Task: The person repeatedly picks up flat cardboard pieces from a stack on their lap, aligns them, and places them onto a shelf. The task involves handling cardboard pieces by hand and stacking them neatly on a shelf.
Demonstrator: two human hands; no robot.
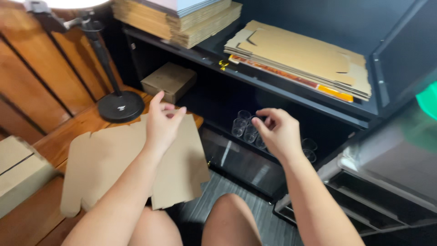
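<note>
Brown corrugated card, a flat unfolded box blank [136,164], lies on the wooden surface [54,141] and overhangs its front edge above the person's knees, long axis running left to right. The left hand [161,125] rests over the blank's upper right corner, its grip loosely curled with thumb raised, touching but not visibly clamping the card. The right hand [277,132] hangs well to the right, apart from the blank, fingers pinched together on nothing visible, just in front of the small clear cups [246,127] on the dark lower shelf [291,98]. The left hand is nearer the blank. A black lamp base [120,105] stands just behind it; open room lies toward the knees.
</note>
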